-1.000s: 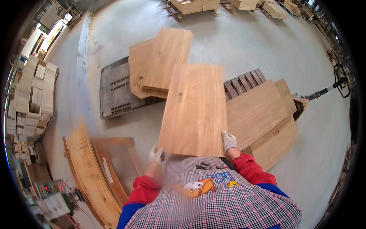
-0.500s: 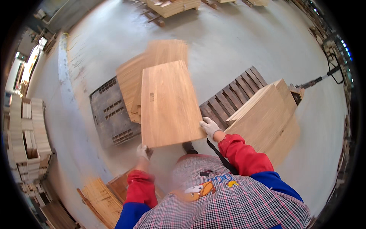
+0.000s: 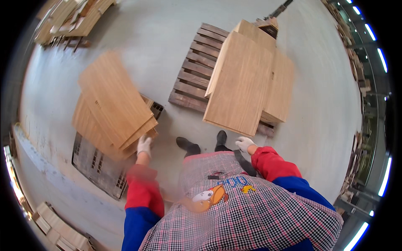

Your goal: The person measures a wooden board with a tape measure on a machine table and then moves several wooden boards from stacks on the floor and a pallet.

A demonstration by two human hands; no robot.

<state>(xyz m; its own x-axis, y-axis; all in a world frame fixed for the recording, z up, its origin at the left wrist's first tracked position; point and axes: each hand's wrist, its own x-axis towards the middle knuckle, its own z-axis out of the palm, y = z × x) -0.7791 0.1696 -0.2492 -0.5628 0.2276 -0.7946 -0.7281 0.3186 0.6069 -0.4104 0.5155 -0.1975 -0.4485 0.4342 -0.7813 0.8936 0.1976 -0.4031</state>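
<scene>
On the left, a pile of wooden panels (image 3: 115,98) lies fanned out on a dark pallet (image 3: 90,161). My left hand (image 3: 144,145), in a pale glove, is beside the pile's near corner, fingers extended and apparently not gripping; whether it touches the panels I cannot tell. A second panel stack (image 3: 240,79) rests on a slatted wooden pallet (image 3: 197,69) to the right. Just below that stack's near edge hangs my gloved right hand (image 3: 243,143), holding nothing, its fingers loosely bent and apart.
A pallet jack handle (image 3: 278,9) sticks out beyond the right stack. More wood stands on supports (image 3: 81,19) at the far left, and pale boards (image 3: 63,230) are stacked at the lower left. My shoes (image 3: 183,143) are on the grey floor between the two pallets.
Both hands have let go of the panel they held, which now lies on the left pile. My view has swung right, and my right hand is now below the right stack.
</scene>
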